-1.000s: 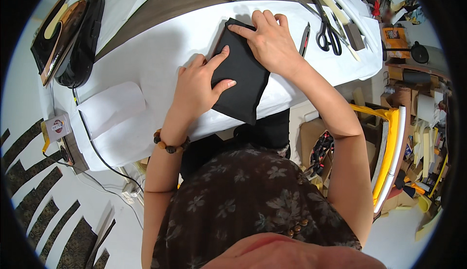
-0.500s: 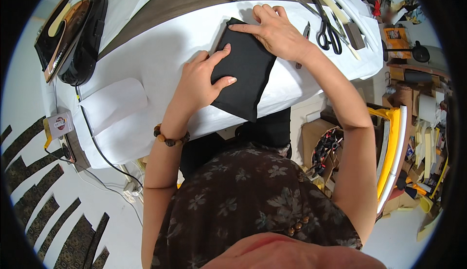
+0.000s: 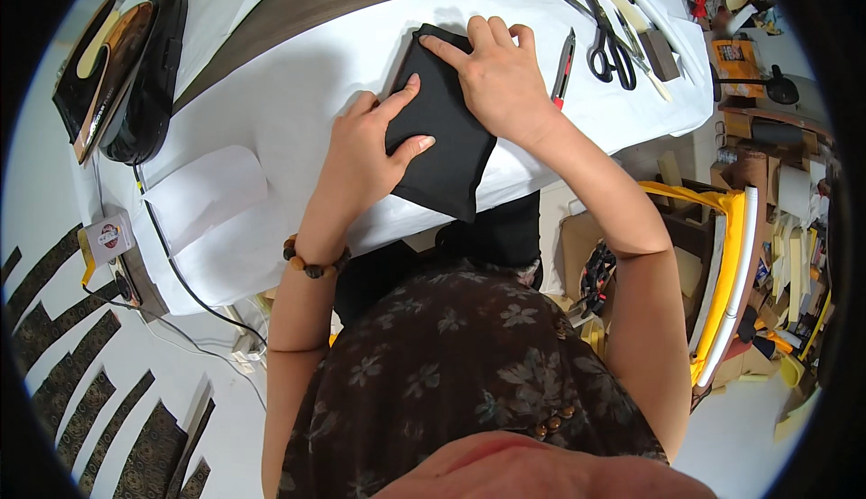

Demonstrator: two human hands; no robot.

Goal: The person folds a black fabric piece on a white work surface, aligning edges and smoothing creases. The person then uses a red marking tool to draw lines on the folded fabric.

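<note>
A flat black piece of folded cloth [image 3: 442, 152] lies at a slant on the white-covered table. My left hand [image 3: 365, 156] rests on its left edge, with thumb and index finger spread apart on the cloth. Stretched over the upper part is my right hand [image 3: 505, 79], its index fingertip touching the top left corner. The other fingers of that hand are raised and loosely bent, and its thumb is hidden. Just right of the right hand lies a slim red and grey cutter knife [image 3: 566, 66].
Black-handled scissors [image 3: 613, 61] and a dark block [image 3: 658, 55] lie at the far right. An iron [image 3: 113, 75] sits on a black stand [image 3: 162, 75] at the far left, its cord hanging down. White paper [image 3: 212, 192] lies nearer. Patterned dark strips [image 3: 99, 409] cover the left floor.
My right hand has shifted slightly left and turned, its index finger staying at the cloth's corner. More of the cutter knife shows now. The left hand has barely moved.
</note>
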